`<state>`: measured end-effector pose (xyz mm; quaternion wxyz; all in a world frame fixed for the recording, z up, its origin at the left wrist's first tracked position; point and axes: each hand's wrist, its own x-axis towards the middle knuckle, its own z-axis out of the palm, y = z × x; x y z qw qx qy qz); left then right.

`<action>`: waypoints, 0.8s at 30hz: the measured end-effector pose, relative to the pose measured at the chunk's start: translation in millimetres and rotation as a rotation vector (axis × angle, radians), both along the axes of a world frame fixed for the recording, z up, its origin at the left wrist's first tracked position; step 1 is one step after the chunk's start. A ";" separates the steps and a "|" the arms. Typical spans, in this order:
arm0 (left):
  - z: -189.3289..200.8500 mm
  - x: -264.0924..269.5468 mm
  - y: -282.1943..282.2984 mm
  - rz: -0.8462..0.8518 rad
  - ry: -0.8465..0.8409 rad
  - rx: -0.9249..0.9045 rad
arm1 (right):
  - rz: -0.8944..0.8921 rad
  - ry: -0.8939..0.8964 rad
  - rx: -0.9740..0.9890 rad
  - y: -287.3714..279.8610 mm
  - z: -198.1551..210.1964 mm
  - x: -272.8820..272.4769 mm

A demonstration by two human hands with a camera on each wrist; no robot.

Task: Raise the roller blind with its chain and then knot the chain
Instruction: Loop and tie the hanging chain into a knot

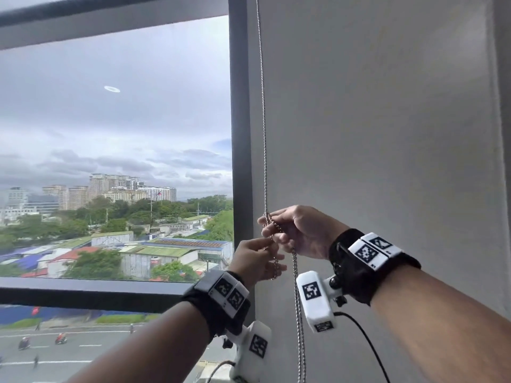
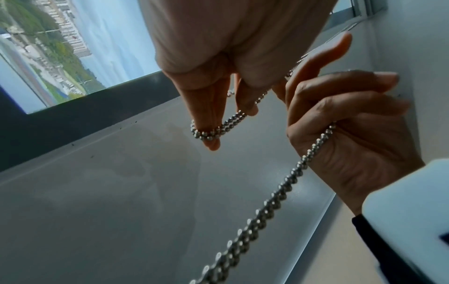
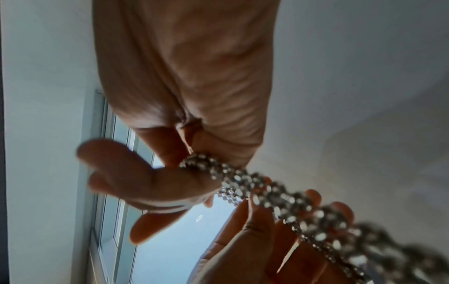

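The metal bead chain (image 1: 263, 134) hangs straight down the grey wall beside the window frame into my hands. My right hand (image 1: 276, 230) grips it at about sill height, fingers curled round a bunch of strands (image 3: 243, 178). Just below and left, my left hand (image 1: 260, 250) pinches a short loop of chain, which in the left wrist view wraps round a fingertip (image 2: 206, 134). The two hands touch. From my right hand (image 2: 340, 119) the doubled chain (image 2: 274, 203) drops freely below the wrists. The blind's fabric is not in the head view.
A dark window frame post (image 1: 239, 134) stands just left of the chain, with a dark horizontal rail (image 1: 83, 294) below the glass. The plain grey wall (image 1: 387, 134) fills the right side. Wrist camera housings and a black cable (image 1: 365, 341) hang under my hands.
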<state>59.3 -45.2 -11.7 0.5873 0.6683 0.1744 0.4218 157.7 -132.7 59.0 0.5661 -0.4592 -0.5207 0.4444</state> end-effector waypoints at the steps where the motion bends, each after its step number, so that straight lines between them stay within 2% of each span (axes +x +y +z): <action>1: 0.8 0.0 -1.2 0.019 -0.020 -0.009 | 0.008 -0.014 -0.001 -0.6 0.3 -0.7; 7: 19.4 -6.5 -1.0 0.043 -0.081 -0.047 | -0.008 -0.111 0.026 -6.7 8.6 -2.2; 11: 36.2 -13.3 -1.0 -0.021 -0.008 -0.073 | -0.033 -0.155 0.059 -9.3 12.0 0.3; 15: 42.2 -20.9 1.3 0.094 -0.040 0.033 | -0.118 -0.166 0.096 -6.5 11.9 2.9; 19: 41.1 -22.0 10.5 0.259 -0.043 0.242 | -0.212 -0.125 0.120 -4.2 9.8 1.4; 21: 39.2 -22.0 9.1 0.235 -0.090 0.255 | -0.252 -0.108 0.137 -2.6 8.1 1.1; 24: 38.2 -21.2 0.9 0.085 -0.180 0.213 | -0.328 -0.111 0.163 2.0 5.8 0.0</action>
